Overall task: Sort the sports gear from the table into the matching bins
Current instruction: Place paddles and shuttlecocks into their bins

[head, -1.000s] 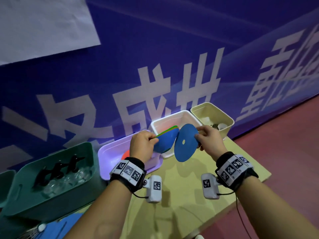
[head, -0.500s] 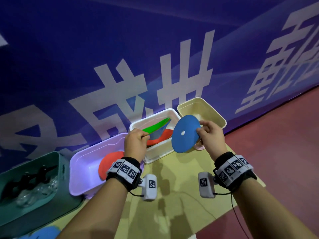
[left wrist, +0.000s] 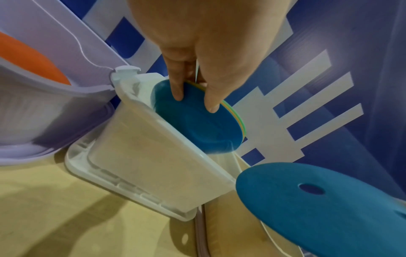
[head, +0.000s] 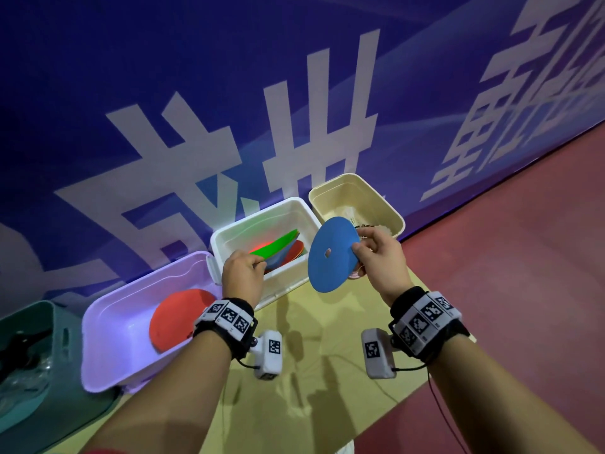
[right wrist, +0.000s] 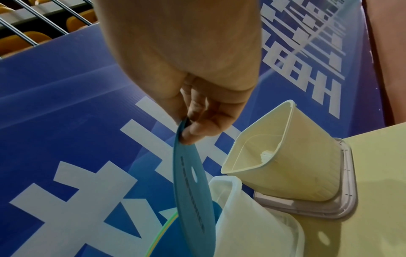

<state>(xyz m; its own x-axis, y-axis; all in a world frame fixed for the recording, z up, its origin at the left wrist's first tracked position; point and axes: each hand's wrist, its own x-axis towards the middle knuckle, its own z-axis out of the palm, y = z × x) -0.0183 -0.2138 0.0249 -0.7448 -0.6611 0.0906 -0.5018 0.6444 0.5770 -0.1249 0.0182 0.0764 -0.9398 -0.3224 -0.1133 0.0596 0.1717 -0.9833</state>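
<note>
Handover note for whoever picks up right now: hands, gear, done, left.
Left hand: holds a stack of flat discs (green on top, blue beneath) inside the white bin.
Right hand: pinches a single blue disc by its edge, in the air by the white bin's right end.
Done: an orange disc lies in the lilac bin; the cream bin holds some pale gear, too hidden to name; the green bin holds dark and clear items.
Left: release the stack, then bin the blue disc, probably in the white bin too.
</note>
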